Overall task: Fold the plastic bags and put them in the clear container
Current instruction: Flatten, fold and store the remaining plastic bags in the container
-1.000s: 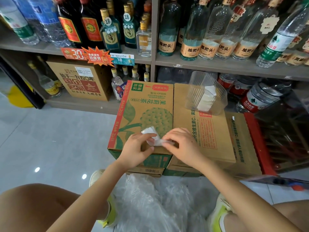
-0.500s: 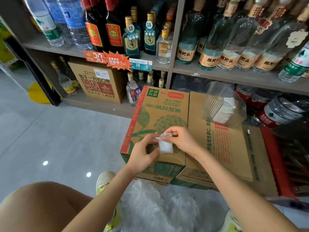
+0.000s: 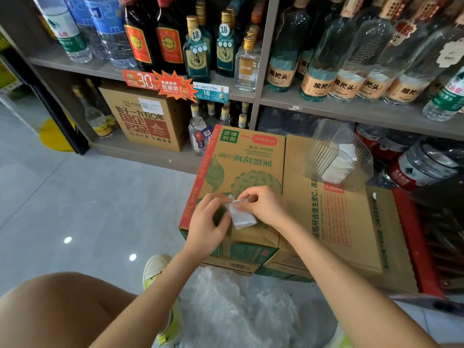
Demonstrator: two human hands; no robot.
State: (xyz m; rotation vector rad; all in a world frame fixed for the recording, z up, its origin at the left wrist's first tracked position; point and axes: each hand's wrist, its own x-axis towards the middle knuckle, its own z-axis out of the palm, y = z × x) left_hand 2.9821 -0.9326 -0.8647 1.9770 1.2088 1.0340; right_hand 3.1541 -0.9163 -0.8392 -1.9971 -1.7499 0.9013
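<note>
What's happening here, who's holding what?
A person crouched by shop shelves is folding a small plastic bag on top of a cardboard box. The left hand and the right hand both pinch it. The clear container stands on the neighbouring box with folded bags inside. A heap of loose plastic lies on the floor by the feet.

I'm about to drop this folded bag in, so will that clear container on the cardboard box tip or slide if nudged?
Probably light: the clear container is thin ribbed plastic holding only a few folded bags, so a nudge would likely slide it across the smooth cardboard box. It looks wider than tall, so tipping seems less likely.
</note>
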